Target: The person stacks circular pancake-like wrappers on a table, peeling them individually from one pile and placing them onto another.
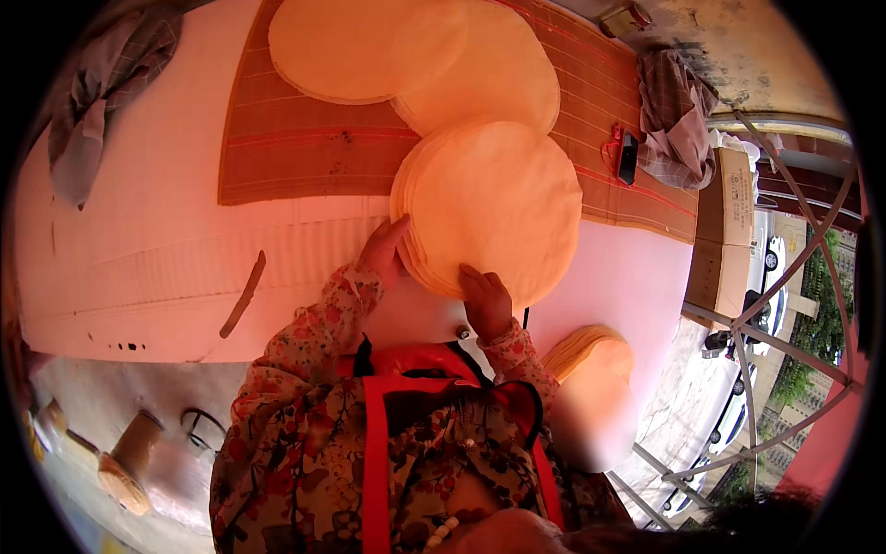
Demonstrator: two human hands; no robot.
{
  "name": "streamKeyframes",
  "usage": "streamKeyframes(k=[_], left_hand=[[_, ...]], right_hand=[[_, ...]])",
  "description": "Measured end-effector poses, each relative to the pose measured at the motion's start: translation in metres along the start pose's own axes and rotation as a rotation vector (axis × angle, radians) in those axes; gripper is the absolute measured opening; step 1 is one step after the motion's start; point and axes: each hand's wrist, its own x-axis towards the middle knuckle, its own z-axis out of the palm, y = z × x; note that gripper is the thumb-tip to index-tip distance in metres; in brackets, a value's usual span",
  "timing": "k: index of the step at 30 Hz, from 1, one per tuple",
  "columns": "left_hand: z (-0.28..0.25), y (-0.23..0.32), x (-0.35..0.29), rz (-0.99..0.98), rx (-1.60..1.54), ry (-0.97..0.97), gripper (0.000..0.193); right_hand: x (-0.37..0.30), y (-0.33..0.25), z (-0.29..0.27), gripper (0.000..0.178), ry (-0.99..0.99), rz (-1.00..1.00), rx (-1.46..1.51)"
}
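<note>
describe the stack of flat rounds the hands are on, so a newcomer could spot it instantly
Start at the brown striped mat on the pale table. At its near edge sits the stack of thin orange rounds, left hand and right hand on its rim. The other rounds lie farther back, untouched.

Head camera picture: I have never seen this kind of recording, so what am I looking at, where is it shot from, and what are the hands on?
There is no machine here: a person wears a wide fisheye camera on the head, looking down, so straight edges bend near the rim. The flowered sleeves rising from the lower edge are the person's own. The left hand and right hand both press on the near edge of a stack of thin round orange sheets. More round sheets lie farther back on a striped woven mat spread over a pale table. A crumpled checked cloth sits at the mat's right end.
</note>
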Motion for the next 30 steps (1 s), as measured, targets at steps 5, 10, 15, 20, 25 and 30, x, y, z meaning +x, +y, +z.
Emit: streamKeyframes(k=[5,10,15,20,25,30], left_hand=[[-0.013,-0.006,0.011,0.071,0.246,0.154,0.042],[-0.006,-0.025,-0.025,0.109,0.231,0.206,0.042],[-0.030,-0.062,-0.070,0.154,0.119,0.113,0.047],[-0.007,-0.033,-0.092,0.057,0.153,-0.054,0.052],[-0.009,-0.019,-0.089,0.027,0.161,-0.182,0.049],[-0.016,-0.016,-0.070,-0.034,0.256,-0.109,0.035]], right_hand=[[0.001,0.005,0.001,0.038,0.020,-0.039,-0.003],[-0.022,0.005,0.000,0.035,0.037,-0.062,0.006],[-0.054,0.001,-0.005,0.033,0.044,-0.111,0.068],[-0.061,-0.004,-0.019,0.043,-0.130,-0.062,0.062],[-0.036,-0.040,-0.042,0.059,-0.001,0.025,0.320],[0.022,-0.085,-0.011,0.056,0.259,0.146,0.320]])
